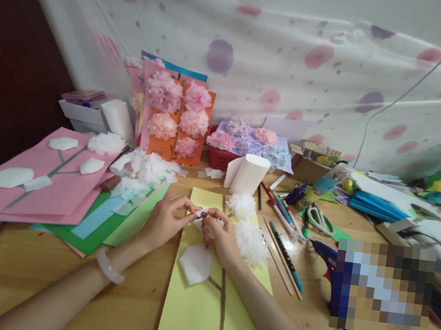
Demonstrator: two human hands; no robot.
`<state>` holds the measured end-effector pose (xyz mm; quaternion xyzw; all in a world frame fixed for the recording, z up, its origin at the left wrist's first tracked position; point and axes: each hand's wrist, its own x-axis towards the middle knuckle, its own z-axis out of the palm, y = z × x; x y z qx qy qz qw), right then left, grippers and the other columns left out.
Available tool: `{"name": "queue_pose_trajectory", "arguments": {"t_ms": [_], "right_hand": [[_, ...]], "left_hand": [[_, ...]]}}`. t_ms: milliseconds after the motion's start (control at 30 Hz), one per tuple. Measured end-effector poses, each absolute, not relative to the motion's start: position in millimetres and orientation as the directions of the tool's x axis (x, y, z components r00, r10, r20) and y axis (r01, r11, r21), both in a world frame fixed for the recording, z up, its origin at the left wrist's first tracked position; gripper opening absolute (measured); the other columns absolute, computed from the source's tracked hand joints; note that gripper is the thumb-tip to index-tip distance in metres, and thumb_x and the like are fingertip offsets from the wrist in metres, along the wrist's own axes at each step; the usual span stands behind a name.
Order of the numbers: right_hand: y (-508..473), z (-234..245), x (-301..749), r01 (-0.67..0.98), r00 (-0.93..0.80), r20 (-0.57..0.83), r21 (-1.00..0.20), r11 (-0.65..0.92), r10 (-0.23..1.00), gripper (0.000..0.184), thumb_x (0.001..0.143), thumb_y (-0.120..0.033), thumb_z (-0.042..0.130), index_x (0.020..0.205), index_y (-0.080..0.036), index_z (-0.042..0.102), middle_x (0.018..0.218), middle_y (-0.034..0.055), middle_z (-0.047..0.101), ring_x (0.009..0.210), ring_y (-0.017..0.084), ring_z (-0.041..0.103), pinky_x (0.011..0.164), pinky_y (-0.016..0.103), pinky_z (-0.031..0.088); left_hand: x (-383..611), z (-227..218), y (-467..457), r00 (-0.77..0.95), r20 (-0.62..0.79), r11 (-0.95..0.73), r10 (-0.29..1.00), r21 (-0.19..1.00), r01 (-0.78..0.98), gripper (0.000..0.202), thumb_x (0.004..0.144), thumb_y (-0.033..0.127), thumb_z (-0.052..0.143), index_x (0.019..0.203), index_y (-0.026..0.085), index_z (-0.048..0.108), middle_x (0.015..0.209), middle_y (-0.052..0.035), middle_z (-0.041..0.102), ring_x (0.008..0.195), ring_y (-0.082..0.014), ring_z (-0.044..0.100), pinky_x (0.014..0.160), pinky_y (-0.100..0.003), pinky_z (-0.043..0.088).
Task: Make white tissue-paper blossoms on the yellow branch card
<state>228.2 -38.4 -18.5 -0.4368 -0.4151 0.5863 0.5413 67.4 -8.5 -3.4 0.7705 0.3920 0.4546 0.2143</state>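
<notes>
Above a yellow sheet (181,321) my two hands meet, fingertips pinched together on a small piece of white tissue paper (200,213). My left hand (168,217) comes in from the left, its thumb and forefinger closed on the tissue. Opposite it, my right hand (223,237) grips the same tissue and partly covers more white paper beneath. The yellow sheet bears a brown drawn stem (223,299), a flat white paper piece (195,265) at the left, and fluffy white tissue flowers (251,242) at the right.
A pink sheet (68,189) with white pieces and crumpled white tissue (142,174) lie left. Pens (285,256), scissors (318,220) and a blue glue gun (325,255) lie right. Behind stand a white paper roll (249,174), a red basket (221,158) and flower-covered orange card (202,147).
</notes>
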Motion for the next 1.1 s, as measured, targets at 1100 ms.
{"name": "queue_pose_trajectory", "arguments": {"t_ms": [1100], "right_hand": [[-38,-18,229,-0.142,0.003,-0.060,-0.988,-0.059,0.998,0.031,0.073,-0.049,0.071,0.081,-0.019,0.069,0.052,-0.0057,0.050,0.040,0.007,0.038,0.038,0.021,0.028]], "left_hand": [[67,-8,-4,0.237,0.303,-0.365,0.923,0.886,0.287,0.023,0.088,0.039,0.059,0.092,0.019,0.069,0.094,-0.0064,0.078,0.089,-0.0219,0.073,0.080,-0.031,0.058]]}}
